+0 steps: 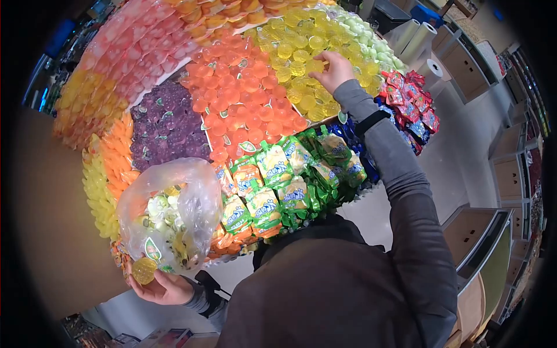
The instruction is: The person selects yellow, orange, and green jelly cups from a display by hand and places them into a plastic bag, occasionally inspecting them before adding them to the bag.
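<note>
My left hand (165,287) is at the lower left, its fingers around a round yellow jelly cup (144,270). Just above that hand sits a clear plastic bag (200,191), its mouth wide, with white-and-green and yellow packed sweets (164,211) inside. My right hand (332,71) is over the heap of yellow jelly cups (301,40) at the top, thumb and forefinger curved towards each other with a gap between them. Nothing shows in that gap.
Orange-red jelly cups (232,87) and purple ones (165,124) fill neighbouring sections. Green pouches (272,165) line the near edge. Red packets (406,95) hang at the right. Plastic bag rolls (430,68) stand beyond, near wooden cabinets (464,64).
</note>
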The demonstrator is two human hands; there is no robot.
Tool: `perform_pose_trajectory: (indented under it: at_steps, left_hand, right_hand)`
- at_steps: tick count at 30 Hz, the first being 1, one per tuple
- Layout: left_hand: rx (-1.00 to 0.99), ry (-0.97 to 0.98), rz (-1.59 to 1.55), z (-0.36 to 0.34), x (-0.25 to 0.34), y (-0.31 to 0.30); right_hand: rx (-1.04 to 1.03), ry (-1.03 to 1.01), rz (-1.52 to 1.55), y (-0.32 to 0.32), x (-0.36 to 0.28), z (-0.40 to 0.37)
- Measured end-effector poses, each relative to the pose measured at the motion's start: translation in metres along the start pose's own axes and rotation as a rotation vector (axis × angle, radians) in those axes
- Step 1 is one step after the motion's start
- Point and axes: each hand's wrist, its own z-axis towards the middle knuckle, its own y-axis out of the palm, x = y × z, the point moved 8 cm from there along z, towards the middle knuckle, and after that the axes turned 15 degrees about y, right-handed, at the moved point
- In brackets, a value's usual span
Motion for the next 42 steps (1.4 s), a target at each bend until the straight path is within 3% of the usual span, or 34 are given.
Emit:
perform_pose_trajectory:
  at_steps: [7,16,22,25,28,31,33,35,37,38,40,42]
  left_hand:
    - [-0.053,-0.014,-0.073,-0.003,0.008,0.029]
    - [-0.144,-0.093,-0.150,-0.015,0.012,0.061]
    - [-0.285,-0.253,-0.193,-0.046,0.013,0.083]
    - [-0.356,-0.315,-0.281,-0.051,0.016,0.098]
    - [-0.397,-0.320,-0.338,-0.048,0.024,0.115]
    - [-0.466,-0.321,-0.355,-0.049,0.026,0.126]
    - [-0.603,-0.327,-0.364,-0.057,0.026,0.139]
    - [-0.656,-0.379,-0.434,-0.067,0.027,0.156]
    - [-0.796,-0.265,-0.386,-0.075,0.031,0.171]
    - [-0.864,-0.208,-0.359,-0.081,0.031,0.176]
    - [-0.894,-0.183,-0.352,-0.084,0.032,0.186]
    - [-0.881,-0.275,-0.329,-0.077,0.038,0.195]
  right_hand:
    - [-0.264,0.074,-0.221,0.049,0.036,-0.011]
    - [-0.065,0.132,-0.042,0.053,0.053,-0.045]
    - [-0.014,-0.006,-0.250,0.051,0.045,-0.046]
    - [0.035,0.090,-0.236,0.054,0.048,-0.049]
    - [-0.187,0.323,-0.394,0.035,0.021,-0.044]
    - [0.076,0.142,-0.222,-0.011,-0.032,-0.064]
    - [-0.159,-0.016,0.261,-0.032,-0.093,-0.097]
    - [-0.902,0.021,0.791,-0.024,-0.150,-0.150]
    - [-1.209,-0.102,0.920,-0.014,-0.182,-0.199]
    - [-0.766,-0.487,0.910,-0.015,-0.191,-0.211]
    - [-0.775,-0.370,0.822,0.005,-0.184,-0.216]
    - [-0.906,-0.064,0.991,-0.004,-0.166,-0.193]
